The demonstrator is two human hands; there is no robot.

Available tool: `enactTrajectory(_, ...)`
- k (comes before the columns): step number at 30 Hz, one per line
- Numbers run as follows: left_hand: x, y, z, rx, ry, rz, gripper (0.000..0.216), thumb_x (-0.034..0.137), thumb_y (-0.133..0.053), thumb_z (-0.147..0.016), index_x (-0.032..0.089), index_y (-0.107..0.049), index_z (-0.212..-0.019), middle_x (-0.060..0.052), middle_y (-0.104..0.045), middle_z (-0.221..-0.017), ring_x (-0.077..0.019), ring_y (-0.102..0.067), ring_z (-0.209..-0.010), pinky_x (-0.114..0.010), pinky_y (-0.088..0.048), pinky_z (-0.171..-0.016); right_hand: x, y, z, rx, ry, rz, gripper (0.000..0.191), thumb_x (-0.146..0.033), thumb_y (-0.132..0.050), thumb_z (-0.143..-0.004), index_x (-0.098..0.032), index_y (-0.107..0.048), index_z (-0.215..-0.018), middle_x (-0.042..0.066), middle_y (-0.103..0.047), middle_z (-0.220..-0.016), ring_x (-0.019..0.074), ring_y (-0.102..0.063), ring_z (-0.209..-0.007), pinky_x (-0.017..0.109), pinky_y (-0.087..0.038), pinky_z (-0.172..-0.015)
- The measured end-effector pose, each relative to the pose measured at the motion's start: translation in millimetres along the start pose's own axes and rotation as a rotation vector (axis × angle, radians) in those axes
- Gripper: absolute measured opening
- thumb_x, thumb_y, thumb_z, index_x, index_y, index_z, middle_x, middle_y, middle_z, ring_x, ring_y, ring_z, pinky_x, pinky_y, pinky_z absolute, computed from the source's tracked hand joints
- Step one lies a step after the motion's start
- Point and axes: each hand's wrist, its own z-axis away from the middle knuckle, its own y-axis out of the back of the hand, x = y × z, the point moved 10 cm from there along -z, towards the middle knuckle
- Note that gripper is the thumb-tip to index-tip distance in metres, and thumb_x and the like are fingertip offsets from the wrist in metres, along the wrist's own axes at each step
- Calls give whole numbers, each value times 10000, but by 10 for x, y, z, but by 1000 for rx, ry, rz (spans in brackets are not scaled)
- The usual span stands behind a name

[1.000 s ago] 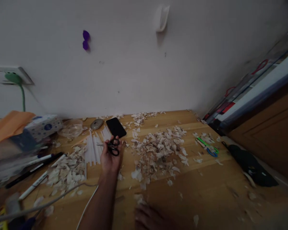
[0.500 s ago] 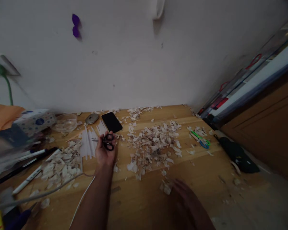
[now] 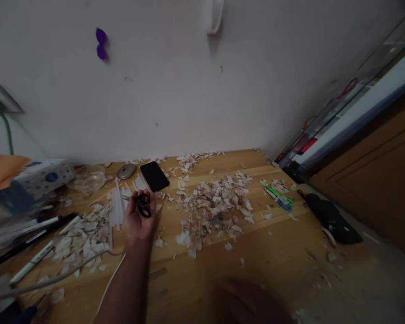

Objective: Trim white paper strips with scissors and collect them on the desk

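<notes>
My left hand (image 3: 138, 222) lies palm up over the left middle of the table, its fingers curled about small scissors (image 3: 143, 208) with dark handles. The blades stick out past the thumb side, over a stack of white strips (image 3: 116, 209). Low in the view, my right hand (image 3: 253, 299) is dark and smeared by motion close to the near part of the table; its fingers are hard to make out. Between and beyond the hands spreads a big pile of thin, pale, flaky scraps (image 3: 219, 198). Another heap of the scraps (image 3: 84, 240) sits left of my left forearm.
A black phone (image 3: 154, 176) and an oval grey object (image 3: 126, 171) lie near the wall. Pens (image 3: 33, 261), a cable (image 3: 57, 280), a clear bowl (image 3: 89, 177) and a dotted box (image 3: 50, 175) crowd the left. Green-blue scissors (image 3: 278, 198) and a dark folded umbrella-like object (image 3: 332, 218) are right.
My right hand has moved back toward me, and the clump of scraps beside it is gone from that spot. My left hand still holds the scissors. The view has shifted slightly.
</notes>
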Motion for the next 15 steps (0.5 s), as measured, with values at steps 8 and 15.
enactTrajectory(8, 161, -91, 27, -2, 2, 74, 431, 243, -272, -1065, 162, -676, -939, -23, -761, -807, -147, -744, -820, -347, -592, -894, -222, -124, -735, -304, -41, 86, 260, -373, -604, -966, -267, -736, -1164, 39, -765, -1129, 254, -719, -1003, 361, -567, -895)
enactTrajectory(15, 135, -80, 13, 19, -3, 27, 476, 235, -246, -1067, 153, -682, -896, -38, -755, -797, -150, -742, -810, -353, -592, -897, 240, 426, -347, -147, -202, 247, 233, -306, -648, -907, -232, -749, -1104, 102, -749, -1143, 309, -709, -1004, 414, -570, -848)
